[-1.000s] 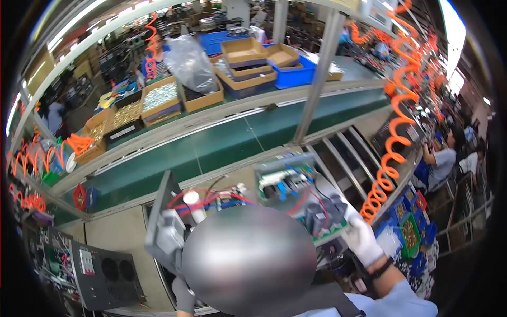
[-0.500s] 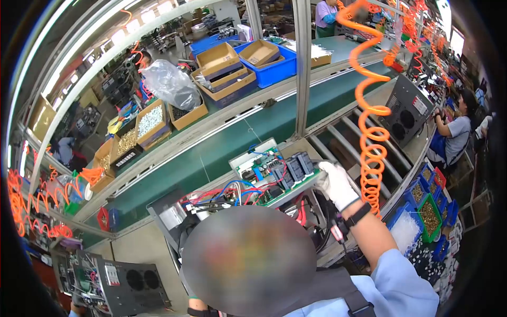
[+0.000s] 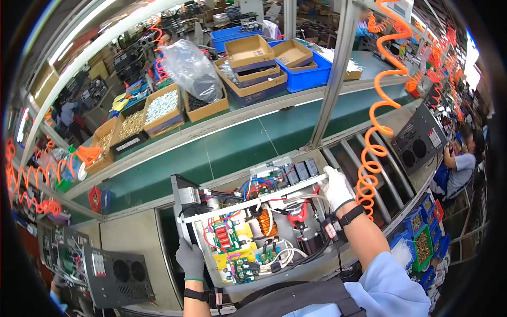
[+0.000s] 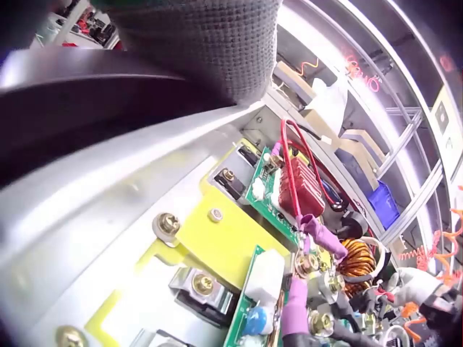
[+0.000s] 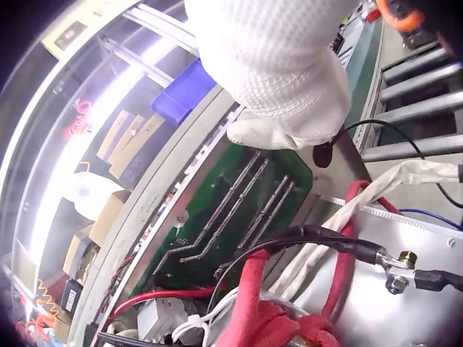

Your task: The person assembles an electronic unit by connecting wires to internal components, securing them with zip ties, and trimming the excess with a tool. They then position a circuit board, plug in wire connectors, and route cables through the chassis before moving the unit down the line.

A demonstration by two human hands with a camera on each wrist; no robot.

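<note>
An open metal chassis (image 3: pixel 248 285) holds yellow sheets, red-finned parts and a copper coil (image 3: pixel 268 223). Along its far side a circuit board panel (image 3: pixel 264 197) stands tilted, its green underside (image 5: pixel 217 210) visible in the right wrist view. The white-gloved right hand (image 3: pixel 338 189) grips the panel's right end, thumb on the underside (image 5: pixel 278 79). At the chassis's left wall, the grey-gloved left hand (image 3: pixel 190 259) holds the metal edge; its fingertips are partly hidden. The glove (image 4: pixel 210 43) lies against that edge in the left wrist view.
Rollers (image 3: pixel 372 174) lie right of the chassis, below a coiled orange hose (image 3: pixel 369 153). A green belt (image 3: pixel 237 148) runs behind, with boxes of small parts (image 3: pixel 162 105) beyond. Another dark unit (image 3: pixel 119 274) stands at left. A seated person (image 3: pixel 462 164) is at far right.
The panel has tilted up from its flatter position, exposing the chassis interior. The right hand stays at its end. The left hand has come into clear view at the left wall.
</note>
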